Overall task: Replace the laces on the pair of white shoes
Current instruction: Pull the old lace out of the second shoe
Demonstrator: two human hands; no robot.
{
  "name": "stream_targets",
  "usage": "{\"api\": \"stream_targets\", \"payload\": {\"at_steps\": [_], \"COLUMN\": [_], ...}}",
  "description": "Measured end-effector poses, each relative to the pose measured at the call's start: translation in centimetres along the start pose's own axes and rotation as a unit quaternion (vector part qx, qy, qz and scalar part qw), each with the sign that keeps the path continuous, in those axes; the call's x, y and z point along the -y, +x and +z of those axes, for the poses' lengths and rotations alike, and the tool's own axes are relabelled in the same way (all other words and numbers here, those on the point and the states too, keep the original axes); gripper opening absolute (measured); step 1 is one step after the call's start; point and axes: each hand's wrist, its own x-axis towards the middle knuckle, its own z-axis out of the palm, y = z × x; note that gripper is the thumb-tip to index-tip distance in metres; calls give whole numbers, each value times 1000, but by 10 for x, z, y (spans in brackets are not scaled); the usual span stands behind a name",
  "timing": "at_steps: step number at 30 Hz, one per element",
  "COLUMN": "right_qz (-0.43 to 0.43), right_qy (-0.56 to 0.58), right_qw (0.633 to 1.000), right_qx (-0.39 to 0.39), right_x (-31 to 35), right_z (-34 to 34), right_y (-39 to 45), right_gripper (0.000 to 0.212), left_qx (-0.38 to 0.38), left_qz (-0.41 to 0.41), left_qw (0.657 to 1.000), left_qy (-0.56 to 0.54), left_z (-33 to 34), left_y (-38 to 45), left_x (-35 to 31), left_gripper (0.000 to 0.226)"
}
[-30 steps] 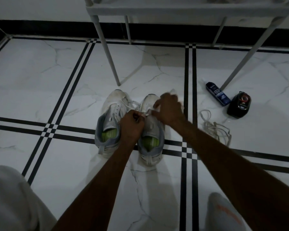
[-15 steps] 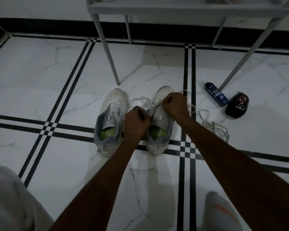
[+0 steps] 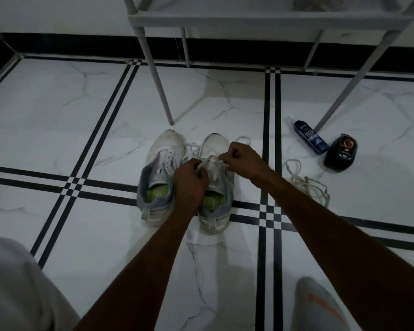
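Note:
Two white shoes with grey heels and green insoles stand side by side on the tiled floor, toes pointing away from me. The left shoe (image 3: pixel 161 168) has no lace in its eyelets. Over the right shoe (image 3: pixel 216 187) my left hand (image 3: pixel 191 182) pinches one end of a white lace (image 3: pixel 210 161). My right hand (image 3: pixel 243 160) pinches the other end, just above the shoe's tongue. Slack lace loops lie by the toes of the shoes. A loose white lace (image 3: pixel 304 182) lies in a heap on the floor to the right.
A dark blue spray bottle (image 3: pixel 310 137) lies on the floor at the right, beside a black round shoe-polish container (image 3: pixel 341 152). The legs of a white rack (image 3: pixel 161 91) stand just behind the shoes. My knees show at both bottom corners.
The right shoe has straightened beside the left one. Both hands stay on the lace ends over it, my left hand a little lower than before.

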Motion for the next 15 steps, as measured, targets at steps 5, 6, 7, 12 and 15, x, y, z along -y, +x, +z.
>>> {"api": "stream_targets", "payload": {"at_steps": [5, 6, 7, 12, 15], "right_qz": [-48, -58, -60, 76, 88], "right_qy": [-2, -39, -76, -274, -276], "right_qw": [967, 961, 960, 958, 956], "right_qx": [-250, -267, -261, 41, 48], "right_x": [5, 9, 15, 29, 21], "right_z": [-23, -28, -30, -4, 18], "right_y": [11, 12, 11, 1, -1], "right_gripper": [21, 37, 49, 55, 44], "left_qx": [21, 23, 26, 77, 131], "left_qz": [-17, -22, -27, 42, 82], "left_qw": [999, 999, 999, 995, 981], "left_qy": [-25, -25, -23, 41, 113], "left_z": [-6, -5, -4, 0, 2], "left_y": [-2, -2, -1, 5, 7], "left_x": [-2, -2, -3, -3, -4], "left_gripper": [18, 19, 20, 39, 45]}}
